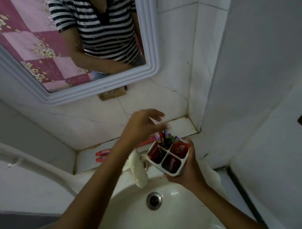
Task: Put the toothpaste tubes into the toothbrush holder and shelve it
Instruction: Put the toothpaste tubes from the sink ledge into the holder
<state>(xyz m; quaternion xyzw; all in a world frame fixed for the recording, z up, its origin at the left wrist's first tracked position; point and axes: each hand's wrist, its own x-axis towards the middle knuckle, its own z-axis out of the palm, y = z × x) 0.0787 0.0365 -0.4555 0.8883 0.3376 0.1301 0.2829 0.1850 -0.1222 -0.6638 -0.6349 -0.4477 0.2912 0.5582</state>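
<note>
Because the two toothpaste tubes (103, 155) lying side by side on the tiled shelf (87, 156) at the left of centre look soft and light, with slick red skins, they would best be pinched round the middle or near the cap, not squeezed hard. Just right of them the cream tap (138, 168) juts over the sink (177, 216), and the left forearm crosses above it, so a reach back to the tubes has to clear that spout. A longer red item, perhaps another tube, lies on the shelf under the left hand (143, 127), though the blur leaves that unsure. That hand hovers with its fingers (158, 113) spread and released, holding nothing. To its right the toothbrush holder (168, 157), a rigid white four-compartment cup, is held over the sink's back edge, not yet shelved; the right hand (189, 168) has its fingers wrapped round the near corner and base. Brushes with coloured handles stand in the far compartment and red packaging fills the others, so it is probably top-heavy and should stay upright. The mirror (149, 54) hangs at upper left, well apart.
</note>
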